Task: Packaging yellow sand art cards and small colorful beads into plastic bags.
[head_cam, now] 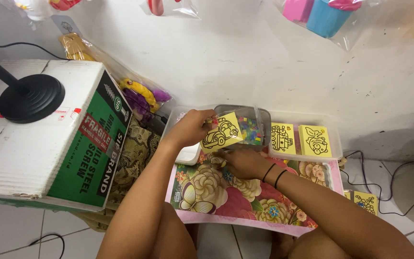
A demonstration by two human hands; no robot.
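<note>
Your left hand [190, 127] pinches the yellow car card [221, 133], held just above the floral board [245, 201] in front of the bead tub [251, 125]. Right hand [243, 162] lies curled on the board; can't tell if it holds anything. Risk: card edge knocks the tub, beads spill. You're on a tiled floor by a white wall, cardboard box [44, 139] on your left.

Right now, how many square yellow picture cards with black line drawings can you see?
4: car card in the left hand; two in the clear tray; one lower right. More may be hidden.

Bright, even daylight, soft shadows, sharp focus, wide-angle bending at edges.
</note>
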